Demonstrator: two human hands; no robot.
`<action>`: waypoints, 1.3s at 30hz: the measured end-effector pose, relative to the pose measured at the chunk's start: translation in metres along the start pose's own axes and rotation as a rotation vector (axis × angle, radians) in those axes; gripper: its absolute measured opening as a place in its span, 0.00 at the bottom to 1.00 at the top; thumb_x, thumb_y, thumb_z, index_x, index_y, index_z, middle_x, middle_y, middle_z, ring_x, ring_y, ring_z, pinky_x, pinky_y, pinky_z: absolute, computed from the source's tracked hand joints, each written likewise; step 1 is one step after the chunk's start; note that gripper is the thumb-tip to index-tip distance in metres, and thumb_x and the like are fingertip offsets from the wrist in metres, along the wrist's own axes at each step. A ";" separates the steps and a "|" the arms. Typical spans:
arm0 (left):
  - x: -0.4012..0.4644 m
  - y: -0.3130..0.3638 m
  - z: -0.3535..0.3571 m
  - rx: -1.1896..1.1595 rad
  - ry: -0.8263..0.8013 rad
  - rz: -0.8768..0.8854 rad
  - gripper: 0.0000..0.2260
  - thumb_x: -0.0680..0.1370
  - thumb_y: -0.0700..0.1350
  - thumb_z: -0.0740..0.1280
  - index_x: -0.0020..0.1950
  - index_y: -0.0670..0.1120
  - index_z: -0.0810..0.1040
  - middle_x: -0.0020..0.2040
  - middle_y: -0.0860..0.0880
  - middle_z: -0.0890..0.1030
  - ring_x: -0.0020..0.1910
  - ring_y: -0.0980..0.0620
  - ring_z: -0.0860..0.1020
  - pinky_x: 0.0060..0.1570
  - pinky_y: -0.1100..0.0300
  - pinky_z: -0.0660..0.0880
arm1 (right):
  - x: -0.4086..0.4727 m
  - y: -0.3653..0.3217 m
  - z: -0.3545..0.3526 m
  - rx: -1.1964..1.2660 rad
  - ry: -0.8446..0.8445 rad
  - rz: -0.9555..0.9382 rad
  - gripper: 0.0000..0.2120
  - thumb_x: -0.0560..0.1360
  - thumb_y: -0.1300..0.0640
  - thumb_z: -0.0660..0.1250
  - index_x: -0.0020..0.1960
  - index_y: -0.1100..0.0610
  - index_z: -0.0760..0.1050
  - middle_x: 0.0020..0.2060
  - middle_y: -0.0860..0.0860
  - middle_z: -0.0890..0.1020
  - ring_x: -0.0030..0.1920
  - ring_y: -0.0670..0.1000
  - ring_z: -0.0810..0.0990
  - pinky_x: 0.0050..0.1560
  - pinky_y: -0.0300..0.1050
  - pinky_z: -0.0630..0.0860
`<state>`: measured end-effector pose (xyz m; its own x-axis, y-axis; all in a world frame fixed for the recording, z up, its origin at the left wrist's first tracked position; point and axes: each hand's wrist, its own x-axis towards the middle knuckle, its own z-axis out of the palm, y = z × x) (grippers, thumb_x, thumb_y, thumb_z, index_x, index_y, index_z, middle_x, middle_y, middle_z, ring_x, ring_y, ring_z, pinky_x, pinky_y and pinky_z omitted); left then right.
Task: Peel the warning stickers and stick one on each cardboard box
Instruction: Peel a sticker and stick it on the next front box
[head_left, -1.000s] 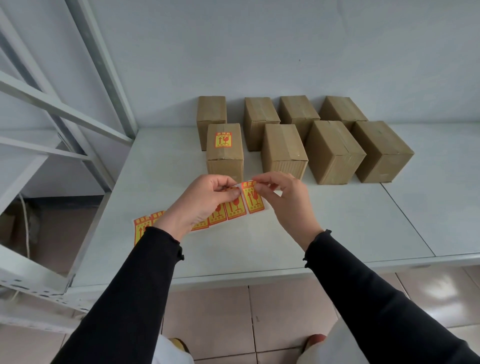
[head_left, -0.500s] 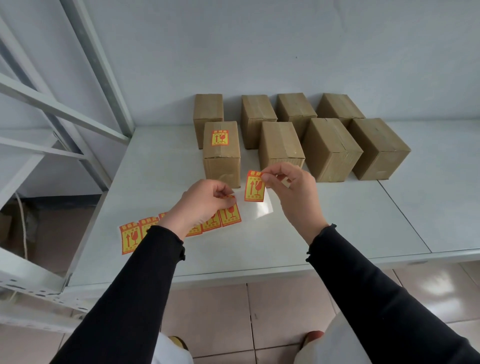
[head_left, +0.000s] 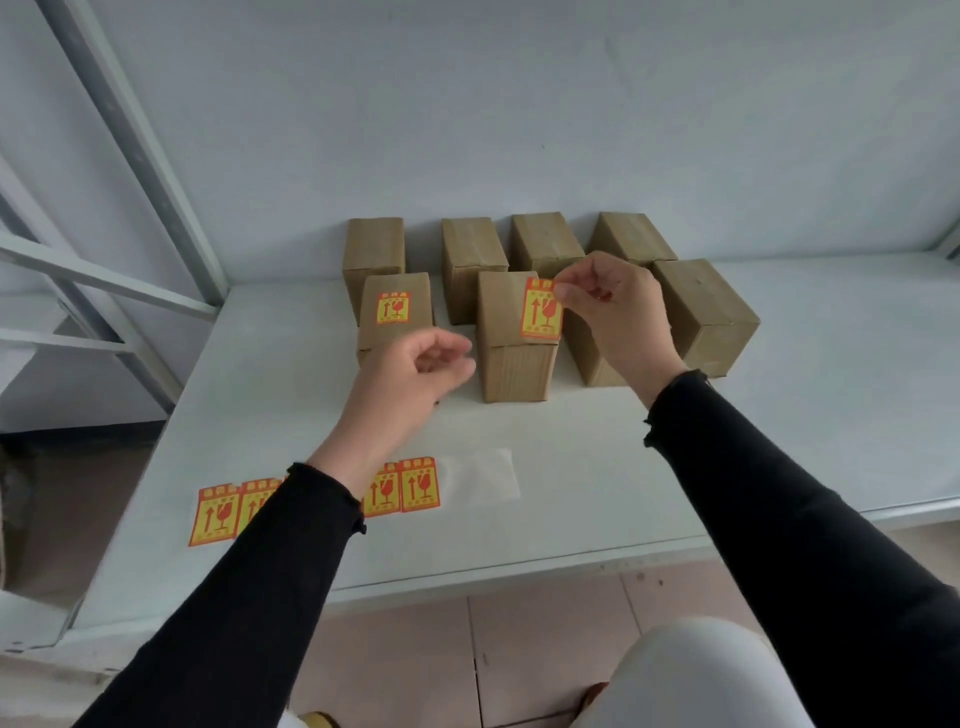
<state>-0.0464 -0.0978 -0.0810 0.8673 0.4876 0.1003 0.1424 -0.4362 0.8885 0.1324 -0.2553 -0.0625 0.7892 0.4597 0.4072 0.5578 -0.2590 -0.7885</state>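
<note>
Head view: on the white table (head_left: 779, 415) by a grey wall (head_left: 519, 104), the right hand (head_left: 613, 312) grip pinches a sticker (head_left: 542, 309); left hand (head_left: 415, 369) loosely curled, empty.

light: soft, even, dim | shadows: faint | blur: slight motion | edges: wide-angle bowed

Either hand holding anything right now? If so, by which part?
Right hand pinches a sticker by its top right corner, over the second front box. Left hand is loosely curled and holds nothing.
</note>
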 end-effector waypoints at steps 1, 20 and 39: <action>0.008 0.011 0.000 0.008 0.004 0.011 0.08 0.78 0.49 0.71 0.57 0.54 0.82 0.49 0.59 0.82 0.49 0.64 0.78 0.45 0.71 0.72 | 0.009 0.001 0.000 -0.026 -0.017 -0.002 0.03 0.76 0.59 0.71 0.47 0.58 0.82 0.39 0.46 0.84 0.38 0.36 0.79 0.42 0.28 0.74; 0.110 0.020 0.053 0.254 -0.022 -0.165 0.12 0.79 0.47 0.70 0.60 0.43 0.79 0.55 0.47 0.80 0.54 0.47 0.78 0.49 0.55 0.74 | 0.074 0.043 0.047 -0.130 -0.257 0.246 0.07 0.78 0.54 0.69 0.50 0.57 0.81 0.46 0.52 0.85 0.47 0.51 0.83 0.50 0.46 0.81; 0.115 0.009 0.063 0.188 0.067 -0.203 0.11 0.78 0.46 0.71 0.57 0.44 0.78 0.54 0.46 0.80 0.53 0.47 0.78 0.51 0.53 0.77 | 0.070 0.053 0.061 -0.233 -0.123 0.163 0.04 0.79 0.52 0.67 0.48 0.51 0.79 0.42 0.45 0.81 0.43 0.45 0.79 0.39 0.37 0.76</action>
<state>0.0847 -0.0932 -0.0892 0.7794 0.6254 -0.0368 0.4017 -0.4539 0.7954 0.2017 -0.1850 -0.1039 0.8442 0.4915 0.2140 0.4814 -0.5194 -0.7061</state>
